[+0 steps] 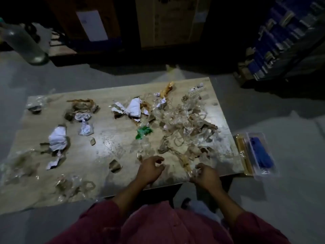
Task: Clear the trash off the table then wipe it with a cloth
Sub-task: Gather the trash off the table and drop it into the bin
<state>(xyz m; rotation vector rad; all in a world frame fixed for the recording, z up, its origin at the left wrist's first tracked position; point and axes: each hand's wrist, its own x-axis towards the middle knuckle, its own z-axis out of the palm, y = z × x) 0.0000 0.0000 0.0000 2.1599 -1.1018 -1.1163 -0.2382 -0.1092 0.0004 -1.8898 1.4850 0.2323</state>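
Head view, dim light. Nearest the camera, two maroon sleeves (109, 213) lead forward to bare hands over the near edge of the surface (105, 138). The left hand (151, 169) hovers with fingers curled and partly open, its grip holding nothing that can be made out. The right hand (205, 176), near the near right corner, has its fingers closed on a strip of clear plastic wrap (190, 170); how firm this grip is cannot be told.

Just beyond the hands, a tangle of clear film and brown paper strips (186, 131) covers the right half of the surface. A green scrap (144, 132) lies near the middle. Crumpled white paper (58, 138) lies toward the left edge, with more crumpled white paper pieces (133, 108) toward the far edge and an orange wrapper (168, 89) at the far edge. Loose clear film (19, 164) lies at the near left corner.

Off the right edge, on the floor, sits a clear case with a blue object (260, 154). Beyond the far edge stand cardboard boxes (168, 22), and a clear bottle (24, 44) is at far left.
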